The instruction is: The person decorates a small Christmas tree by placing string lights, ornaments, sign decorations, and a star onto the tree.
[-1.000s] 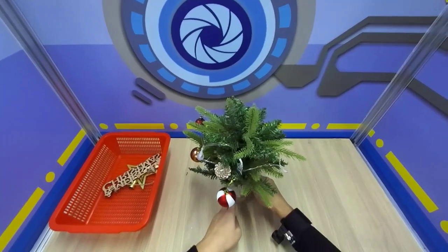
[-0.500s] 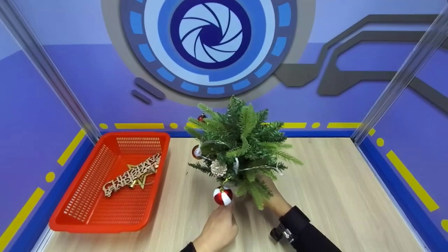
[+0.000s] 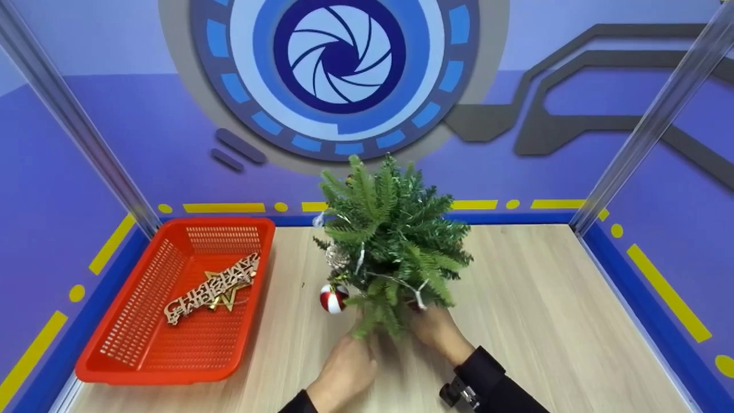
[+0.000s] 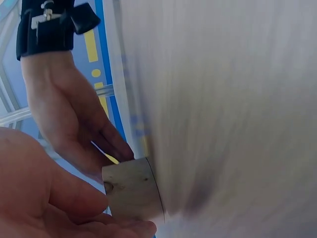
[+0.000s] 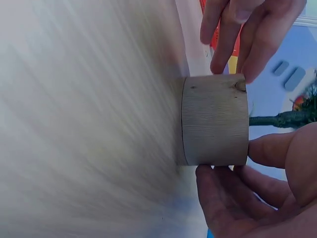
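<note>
A small artificial Christmas tree [image 3: 395, 235] stands on the table on a round wooden base [image 5: 215, 121], which its branches hide in the head view. A red-and-white striped ball [image 3: 334, 298] and a pale pine cone [image 3: 337, 256] hang at its left side; a clear light string [image 3: 420, 297] runs across the front. My left hand [image 3: 347, 367] grips one side of the base, thumb and fingers against the wood in the left wrist view. Opposite it, my right hand [image 5: 277, 193] holds the base with its thumb near the upper edge and its fingers along the side.
To the left lies a red plastic basket [image 3: 155, 376] containing a wooden Christmas letter sign [image 3: 212, 289] and a gold star [image 3: 229, 298]. Blue printed panels [image 3: 103, 172] wall in the wooden table [image 3: 539, 298] at the back and sides.
The tree has turned on its base, its front swinging left; the striped ball and pine cone moved left and backward. My left hand shifted slightly left and stays low at the tree.
</note>
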The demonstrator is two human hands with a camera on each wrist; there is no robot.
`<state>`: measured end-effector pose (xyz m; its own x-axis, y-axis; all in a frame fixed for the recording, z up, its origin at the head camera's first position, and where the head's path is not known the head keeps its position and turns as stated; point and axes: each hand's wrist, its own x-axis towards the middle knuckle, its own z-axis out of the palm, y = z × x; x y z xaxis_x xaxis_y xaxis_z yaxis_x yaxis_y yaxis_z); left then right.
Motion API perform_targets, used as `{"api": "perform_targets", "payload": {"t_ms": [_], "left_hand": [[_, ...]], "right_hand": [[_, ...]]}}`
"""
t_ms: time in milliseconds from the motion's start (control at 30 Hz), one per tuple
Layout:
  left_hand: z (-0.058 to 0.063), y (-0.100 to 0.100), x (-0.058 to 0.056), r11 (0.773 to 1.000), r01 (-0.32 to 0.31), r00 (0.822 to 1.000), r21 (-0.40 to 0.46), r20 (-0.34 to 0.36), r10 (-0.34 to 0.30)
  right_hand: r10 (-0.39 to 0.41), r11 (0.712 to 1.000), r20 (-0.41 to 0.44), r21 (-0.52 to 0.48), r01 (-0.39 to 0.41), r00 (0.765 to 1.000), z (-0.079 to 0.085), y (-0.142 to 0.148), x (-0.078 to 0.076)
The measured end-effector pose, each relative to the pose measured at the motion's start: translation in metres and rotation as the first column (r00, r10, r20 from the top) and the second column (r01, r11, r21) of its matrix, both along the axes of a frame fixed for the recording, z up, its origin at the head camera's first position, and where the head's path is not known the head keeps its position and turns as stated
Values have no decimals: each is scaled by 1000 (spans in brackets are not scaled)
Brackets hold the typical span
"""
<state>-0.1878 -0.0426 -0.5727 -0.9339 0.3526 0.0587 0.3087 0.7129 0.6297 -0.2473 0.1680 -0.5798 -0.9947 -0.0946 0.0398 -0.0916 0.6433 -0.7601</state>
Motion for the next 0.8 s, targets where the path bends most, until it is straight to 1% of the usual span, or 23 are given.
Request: {"api": "perform_targets", "payload": {"t_ms": [33,67,133,167,233,267,300,367,400,467,533,600,700,800], "left_hand": [[0,-1,-1,1000,4,1000,-15,9,-3],[0,-2,-1,999,10,1000,-37,8,-10],[0,-5,-3,996,31,999,-87,-34,-34],[0,-6,-4,994,35,997,-102,-58,-41],[-1,-7,-7,993,34,993,-111,-106,-46],[-1,-8,-8,994,27,992,-102,-119,-40],[0,-9,-9,995,25,992,-94,-122,-36],[0,-11,-12,996,24,994,-84,-108,-33],[0,-11,-13,996,25,994,-82,-106,-34],[0,-13,-15,996,26,994,-88,-107,-36],[0,-15,-16,995,30,992,-92,-121,-41],[-2,-15,-16,996,31,989,-81,-142,-42],[-3,-15,-16,998,26,989,-54,-145,-34],[-4,-15,-17,998,15,989,-66,-147,-24]], "right_hand": [[-5,1000,10,10,5,1000,4,-3,2],[5,1000,-16,14,-5,1000,7,-5,2],[8,998,-92,65,-2,996,9,-8,4],[9,998,-111,63,-2,994,8,-9,5],[-6,1000,-127,2,6,992,8,-10,8],[-15,999,-101,-50,10,995,6,-11,10],[-34,995,-67,-94,28,997,5,-12,12],[-55,984,-47,-174,47,997,3,-13,13],[-62,981,-50,-189,52,997,2,-15,14],[-68,983,-78,-175,53,995,0,-17,16],[-71,993,-129,-102,58,989,-2,-18,19],[-66,997,-153,-57,58,986,-2,-20,22],[-75,997,-148,-34,71,986,-3,-23,26],[-108,993,-118,-51,102,987,-3,-27,29]]}}
